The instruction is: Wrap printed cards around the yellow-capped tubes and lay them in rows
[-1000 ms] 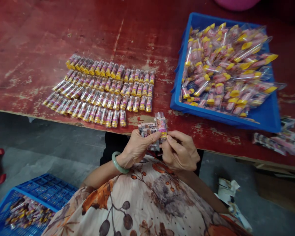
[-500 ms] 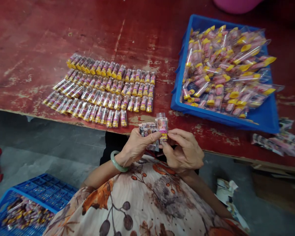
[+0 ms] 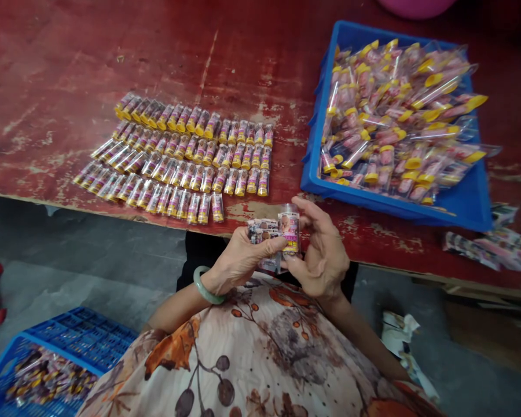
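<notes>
My left hand (image 3: 245,258) grips a small stack of printed labels (image 3: 263,227) with dark and pink pictures. Its thumb also presses on the front of a clear tube (image 3: 289,225) with a yellow lower end and a pink printed label. Curved about the tube's right side is my right hand (image 3: 323,252), index finger by its top and thumb near its bottom. The hands are just off the table's front edge. To their upper left, labelled tubes (image 3: 191,150) lie in several slanted rows on the red table (image 3: 165,58).
A blue crate (image 3: 310,184) at the right is heaped with yellow-ended clear tubes (image 3: 386,127). More printed labels (image 3: 490,249) lie beside it. On the lower left is a blue basket (image 3: 117,341) with small packed pieces. A pink container (image 3: 417,7) shows at the top edge.
My right hand has shifted up and turned; its index finger now reaches the tube's top. The tube has moved slightly right. My left hand keeps its hold on the labels.
</notes>
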A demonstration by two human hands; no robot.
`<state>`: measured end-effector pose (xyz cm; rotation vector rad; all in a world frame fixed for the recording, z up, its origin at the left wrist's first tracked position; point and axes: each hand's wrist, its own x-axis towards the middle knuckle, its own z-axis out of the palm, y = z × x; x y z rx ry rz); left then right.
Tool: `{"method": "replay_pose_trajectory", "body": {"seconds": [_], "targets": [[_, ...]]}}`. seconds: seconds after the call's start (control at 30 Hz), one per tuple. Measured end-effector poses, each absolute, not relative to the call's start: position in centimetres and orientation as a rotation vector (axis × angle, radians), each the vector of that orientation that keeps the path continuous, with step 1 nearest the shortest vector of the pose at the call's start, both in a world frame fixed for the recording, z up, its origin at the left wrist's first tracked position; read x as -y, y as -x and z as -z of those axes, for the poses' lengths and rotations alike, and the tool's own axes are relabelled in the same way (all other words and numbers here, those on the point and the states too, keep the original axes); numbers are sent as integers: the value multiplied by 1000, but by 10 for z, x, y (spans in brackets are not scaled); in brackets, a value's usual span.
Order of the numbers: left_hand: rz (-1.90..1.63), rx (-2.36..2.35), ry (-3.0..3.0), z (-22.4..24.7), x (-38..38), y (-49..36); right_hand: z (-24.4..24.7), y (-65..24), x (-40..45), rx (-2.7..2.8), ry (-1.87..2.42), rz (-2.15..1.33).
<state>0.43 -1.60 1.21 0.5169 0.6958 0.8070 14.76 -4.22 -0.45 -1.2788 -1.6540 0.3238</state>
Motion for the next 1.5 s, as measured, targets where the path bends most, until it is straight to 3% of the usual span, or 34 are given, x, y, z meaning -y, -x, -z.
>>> {"method": "replay_pose_trajectory", "body": {"seconds": [1.5], "targets": [[-724,-690,-471,-16,12,-3,14,-147,44,1608,1135,-298]]}}
